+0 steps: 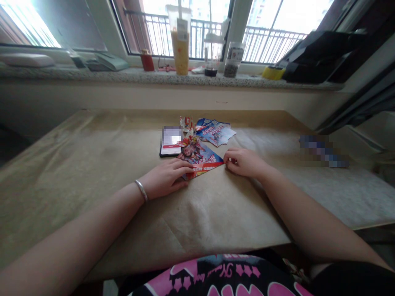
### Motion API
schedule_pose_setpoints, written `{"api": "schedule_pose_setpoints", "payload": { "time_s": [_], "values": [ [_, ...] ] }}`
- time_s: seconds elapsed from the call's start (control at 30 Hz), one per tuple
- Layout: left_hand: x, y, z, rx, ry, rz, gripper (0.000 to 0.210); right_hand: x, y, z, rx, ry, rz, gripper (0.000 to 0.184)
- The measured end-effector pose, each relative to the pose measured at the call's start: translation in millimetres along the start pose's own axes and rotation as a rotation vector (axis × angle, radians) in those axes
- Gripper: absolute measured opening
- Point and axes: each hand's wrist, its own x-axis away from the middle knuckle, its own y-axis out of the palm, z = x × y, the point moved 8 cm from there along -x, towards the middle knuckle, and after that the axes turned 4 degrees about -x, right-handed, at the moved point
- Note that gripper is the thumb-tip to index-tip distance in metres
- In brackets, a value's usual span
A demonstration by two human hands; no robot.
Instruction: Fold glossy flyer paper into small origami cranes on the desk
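A colourful printed paper flyer [202, 158], folded to a slanted, pointed shape, lies on the table in front of me. Across its left end rests my left hand [166, 176], fingers stretched out flat on the paper and thumb by the near edge. My right hand [242, 161] pinches the flyer's right corner between thumb and fingers. Just beyond the flyer are small folded paper pieces [187, 123] in red and white. Several similar flyers [216, 132] lie fanned out behind it. A phone [170, 150] with a lit screen lies beside the flyer, beyond my left hand.
The table [92, 164] has a brownish, creased cover. A blurred flat item [324, 151] lies at its right side. On the windowsill [123, 76] stand a tall cup of yellow drink [180, 51], a lidded cup [212, 53], a clear container [233, 59] and a black bag [317, 57].
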Motion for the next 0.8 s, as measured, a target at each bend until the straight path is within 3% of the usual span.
{"api": "schedule_pose_setpoints", "payload": {
  "time_s": [0.17,0.4,0.67,0.8],
  "values": [
    [-2.7,1.0,6.0,0.002,0.079,0.037,0.028,-0.8,-3.3,-14.7,-0.051,-0.098,0.105,0.018],
    [-2.3,-2.4,12.3,0.049,0.148,0.082,0.03,-1.5,2.6,-41.3,-0.063,-0.323,0.132,0.019],
    [1.1,-2.2,8.5,0.0,0.169,0.112,0.036,-1.0,8.1,-38.5,-0.053,-0.314,0.088,0.029],
    [1.2,-1.6,6.0,-0.118,0.129,0.126,0.033,-1.6,13.4,-39.5,-0.1,-0.328,0.043,0.017]
  ]
}}
